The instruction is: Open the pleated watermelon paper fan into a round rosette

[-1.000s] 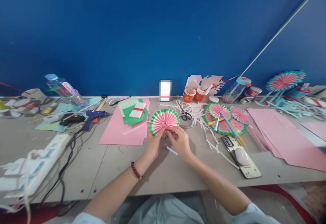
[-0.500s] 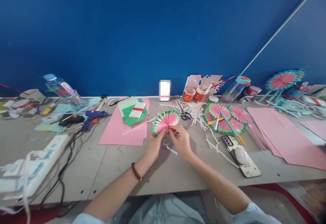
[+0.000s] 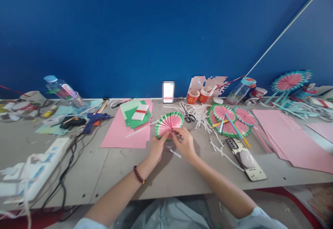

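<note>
1. At the left end of the long grey bench (image 3: 197, 184), a white plastic power strip (image 3: 56, 161) lies toward the front edge; a clear plastic bottle with a pale-blue cap (image 3: 65, 91) leans near the back edge.
2. A blue glue gun (image 3: 92, 120) lies inward of the bottle, and a thin dark seam (image 3: 100, 173) runs up from the front edge.
3. Pink paper sheets (image 3: 113, 137) carry smaller green sheets (image 3: 132, 121).
4. Midway between the bench's front and back edges, the left hand (image 3: 156, 147) and right hand (image 3: 185, 144) both pinch the lower middle of a round, pleated pink paper fan with a green rim (image 3: 166, 123).
5. Two red paper cups (image 3: 193, 97) stand by the back edge, before a plain blue wall (image 3: 130, 38).
6. A pale-backed phone (image 3: 256, 175) lies near the front edge, under a white mouse (image 3: 247, 159).
7. Larger pink sheets (image 3: 296, 142) cover part of the right end; a slanting pale strip (image 3: 288, 21) crosses the wall above.
</note>
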The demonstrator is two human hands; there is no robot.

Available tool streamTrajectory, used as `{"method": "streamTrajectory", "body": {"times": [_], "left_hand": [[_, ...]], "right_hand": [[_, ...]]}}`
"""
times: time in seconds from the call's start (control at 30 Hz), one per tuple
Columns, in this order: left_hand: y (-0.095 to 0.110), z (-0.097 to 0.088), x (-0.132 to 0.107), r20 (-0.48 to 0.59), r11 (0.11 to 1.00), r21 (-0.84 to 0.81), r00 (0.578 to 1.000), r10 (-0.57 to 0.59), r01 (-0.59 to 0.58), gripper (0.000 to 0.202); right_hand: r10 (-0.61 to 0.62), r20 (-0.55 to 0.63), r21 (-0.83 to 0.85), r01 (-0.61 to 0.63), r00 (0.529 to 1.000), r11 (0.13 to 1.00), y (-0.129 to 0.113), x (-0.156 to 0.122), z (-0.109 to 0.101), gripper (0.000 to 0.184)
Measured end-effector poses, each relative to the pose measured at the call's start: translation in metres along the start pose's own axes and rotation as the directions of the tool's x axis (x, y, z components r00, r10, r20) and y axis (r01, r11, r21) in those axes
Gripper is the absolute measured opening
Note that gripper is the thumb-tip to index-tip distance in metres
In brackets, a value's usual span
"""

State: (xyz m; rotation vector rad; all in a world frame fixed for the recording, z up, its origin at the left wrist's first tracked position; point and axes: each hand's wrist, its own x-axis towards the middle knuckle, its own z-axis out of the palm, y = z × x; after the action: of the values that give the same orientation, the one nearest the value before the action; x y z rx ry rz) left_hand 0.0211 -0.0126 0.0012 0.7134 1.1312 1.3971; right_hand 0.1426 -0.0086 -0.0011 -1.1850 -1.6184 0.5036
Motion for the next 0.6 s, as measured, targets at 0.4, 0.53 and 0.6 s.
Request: {"method": "streamTrajectory", "body": {"times": [0.4, 0.53, 0.6], "left_hand": [[-0.0033, 0.0031, -0.0048, 0.075, 1.0, -0.021, 0.997, 0.001, 0.0, 0.033], [-0.0047, 0.0048, -0.0066, 0.101, 1.0, 0.026, 0.995, 0.011, -0.014, 0.035], [-0.0041, 0.0053, -0.008, 0.113, 0.999, 0.034, 0.994, 0.012, -0.016, 0.035]], "right_hand": [[-0.008, -0.053, -0.013, 0.007, 0.999, 1.0, -0.0003, 0.0028, -0.0018, 0.014], [-0.02, -0.088, -0.044, 0.016, 0.996, 0.999, 0.0016, 0.0044, -0.0041, 0.011], [-0.027, -0.1, -0.037, 0.023, 0.995, 0.999, 0.0025, 0.0055, -0.0057, 0.01]]}}
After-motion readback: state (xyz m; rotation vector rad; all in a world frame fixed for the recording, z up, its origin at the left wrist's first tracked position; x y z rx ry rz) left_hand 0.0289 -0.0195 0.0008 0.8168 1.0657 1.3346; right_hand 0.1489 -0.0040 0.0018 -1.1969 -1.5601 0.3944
